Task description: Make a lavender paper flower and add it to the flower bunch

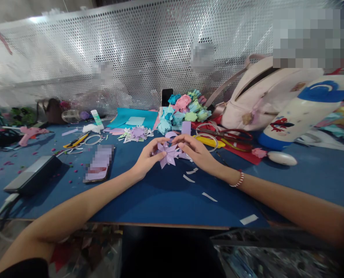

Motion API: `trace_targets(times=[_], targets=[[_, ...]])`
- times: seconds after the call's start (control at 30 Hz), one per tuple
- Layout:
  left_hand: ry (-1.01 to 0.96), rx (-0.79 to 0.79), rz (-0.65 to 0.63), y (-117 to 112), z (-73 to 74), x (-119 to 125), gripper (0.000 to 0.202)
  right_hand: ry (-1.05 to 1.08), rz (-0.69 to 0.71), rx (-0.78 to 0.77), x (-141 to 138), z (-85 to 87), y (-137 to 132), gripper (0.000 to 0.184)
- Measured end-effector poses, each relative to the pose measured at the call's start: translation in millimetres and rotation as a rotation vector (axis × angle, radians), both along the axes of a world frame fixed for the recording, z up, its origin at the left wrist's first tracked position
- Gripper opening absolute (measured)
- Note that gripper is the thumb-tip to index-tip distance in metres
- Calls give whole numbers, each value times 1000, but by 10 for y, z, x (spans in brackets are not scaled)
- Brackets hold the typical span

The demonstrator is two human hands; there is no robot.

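Note:
A purple folded-paper flower (169, 155) with pointed petals is held just above the blue table, between both hands. My left hand (151, 154) grips its left side, with the thumb lying over the petals. At its right, my right hand (193, 150) has curved fingers touching the flower's upper edge; what its fingertips pinch is partly hidden. A curled purple paper strip (172, 135) shows just behind the fingers. Beyond the hands rests a heap of purple and white paper pieces (138, 133). White paper strips (189, 178) lie in front of my right hand.
A phone (99, 164) and a black power bank (34, 173) lie at left, near a yellow cutter (76, 141). Behind the hands are colourful paper flowers (186, 110) and teal paper (134, 117). To the right stand a pink bag (247, 100), scissors (232, 135) and a tilted bottle (302, 112).

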State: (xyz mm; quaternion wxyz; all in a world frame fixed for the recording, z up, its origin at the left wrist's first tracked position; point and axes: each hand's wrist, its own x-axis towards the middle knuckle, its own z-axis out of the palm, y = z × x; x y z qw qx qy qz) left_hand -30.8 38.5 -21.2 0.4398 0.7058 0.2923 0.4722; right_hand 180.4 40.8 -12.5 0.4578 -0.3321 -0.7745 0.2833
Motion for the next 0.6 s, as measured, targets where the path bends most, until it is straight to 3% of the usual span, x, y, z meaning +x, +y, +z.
trace_targets(times=[0.1,0.27,0.6], targets=[[3,21,25,9,4,-7,33,-15,-30,82,-1,12,-2,18],[76,115,125,2,52,-18,3,-47,-35,225,-2,18,12,15],[141,136,112,6,48,-13,7,-44,-34,225,-2,23,2,15]])
